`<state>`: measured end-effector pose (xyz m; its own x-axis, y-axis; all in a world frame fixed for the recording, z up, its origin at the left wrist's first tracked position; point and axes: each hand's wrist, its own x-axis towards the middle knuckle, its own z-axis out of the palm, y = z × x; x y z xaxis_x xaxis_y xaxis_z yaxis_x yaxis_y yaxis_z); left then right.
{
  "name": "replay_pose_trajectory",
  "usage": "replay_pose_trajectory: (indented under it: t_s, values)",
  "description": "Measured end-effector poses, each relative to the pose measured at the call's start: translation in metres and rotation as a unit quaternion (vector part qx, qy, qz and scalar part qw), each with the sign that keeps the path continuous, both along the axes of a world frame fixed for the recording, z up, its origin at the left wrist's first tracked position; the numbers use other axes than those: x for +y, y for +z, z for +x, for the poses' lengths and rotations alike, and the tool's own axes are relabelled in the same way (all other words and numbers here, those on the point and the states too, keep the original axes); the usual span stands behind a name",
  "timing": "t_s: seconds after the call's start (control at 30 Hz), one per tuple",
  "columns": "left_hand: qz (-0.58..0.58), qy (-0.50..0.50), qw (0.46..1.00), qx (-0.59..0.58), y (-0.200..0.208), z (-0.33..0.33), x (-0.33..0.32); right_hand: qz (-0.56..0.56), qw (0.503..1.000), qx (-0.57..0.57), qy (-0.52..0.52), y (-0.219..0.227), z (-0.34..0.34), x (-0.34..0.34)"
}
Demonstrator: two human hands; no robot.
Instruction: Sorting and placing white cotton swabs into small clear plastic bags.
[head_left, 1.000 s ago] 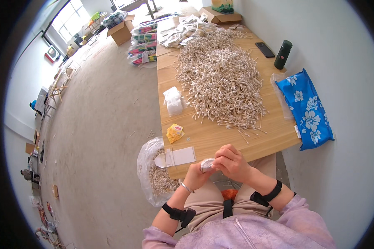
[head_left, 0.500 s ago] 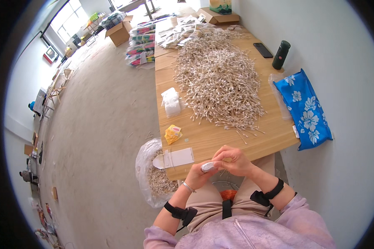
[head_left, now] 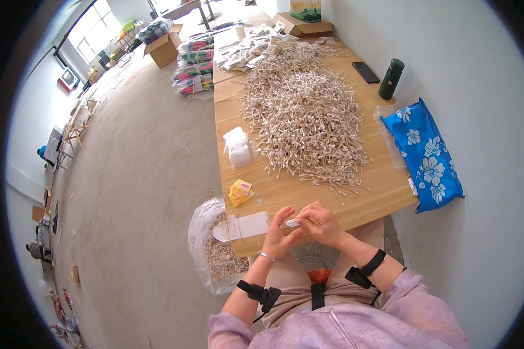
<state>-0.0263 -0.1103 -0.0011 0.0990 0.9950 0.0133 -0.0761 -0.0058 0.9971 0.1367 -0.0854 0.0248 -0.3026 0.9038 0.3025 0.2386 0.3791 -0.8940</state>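
My right hand [head_left: 323,225] pinches a small white bundle [head_left: 291,223] over the near edge of the table; it looks like cotton swabs, but its details are too small to tell. Close by on the left, my left hand [head_left: 278,237] is open, its thumb and fingers spread around the bundle's left end. A white card strip [head_left: 249,225] with a rounded end lies beside my left hand. Farther up the table spreads a big heap of loose cotton swabs [head_left: 308,116].
Yellow packets [head_left: 240,193] and a stack of clear bags [head_left: 237,148] lie along the left edge. A blue flowered pack [head_left: 428,157], a dark bottle [head_left: 392,78] and a phone [head_left: 365,72] are on the right. Below the left edge stands a plastic sack [head_left: 201,256] of swabs.
My left hand has loosened from the white bundle, its fingers spreading apart. The bundle is now in my right fingers, and my right hand has shifted slightly left.
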Motion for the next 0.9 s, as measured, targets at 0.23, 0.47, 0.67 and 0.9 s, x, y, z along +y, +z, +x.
replay_pose_trajectory:
  t_s: [0.23,0.47,0.67,0.9]
  values:
    - [-0.043,0.02,0.999,-0.014,-0.012,-0.007,-0.005,-0.036,0.999,-0.016,-0.026,-0.011,-0.006,-0.003]
    - [-0.097,0.031,0.989,-0.111,-0.02,-0.001,-0.001,-0.106,0.994,0.026,0.0,-0.026,-0.007,0.0]
    - [-0.11,0.007,0.977,-0.181,-0.02,-0.004,0.003,-0.109,0.99,0.089,0.014,-0.032,-0.009,0.004]
    - [0.084,0.079,0.991,0.072,-0.008,-0.006,-0.001,-0.036,0.997,0.063,0.011,-0.022,0.005,0.004]
